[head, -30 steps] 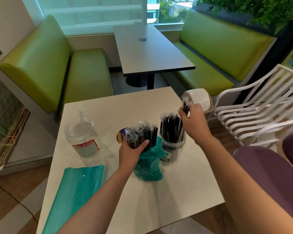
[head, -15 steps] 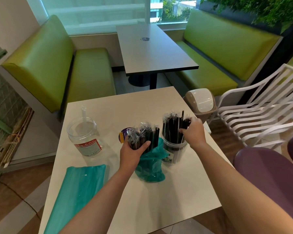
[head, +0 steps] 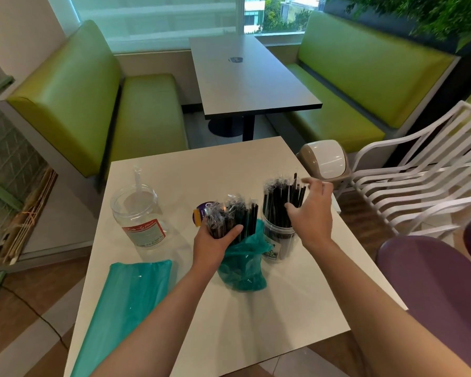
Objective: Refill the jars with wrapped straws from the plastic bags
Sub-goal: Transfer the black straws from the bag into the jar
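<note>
Soft daylight is pouring in through the window (head: 158, 20) at the top of the view, leaving the scene evenly bright. The pale table (head: 229, 308) is glowing without harsh glare, and only faint, diffuse shadows are falling toward the camera beneath the jars and arms. The wide-angle lens is bending straight lines near the edges, curving the white chair (head: 419, 170) and green benches (head: 74, 99). The right hand (head: 312, 213) is showing slight motion blur at its fingertips; foliage at top right is smearing softly.

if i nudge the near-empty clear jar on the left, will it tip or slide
The jar probably slides: it looks like thin clear plastic holding one straw, so it is likely light. Its wide, squat body suggests tipping is unlikely. The smooth table may let it skid.
</note>
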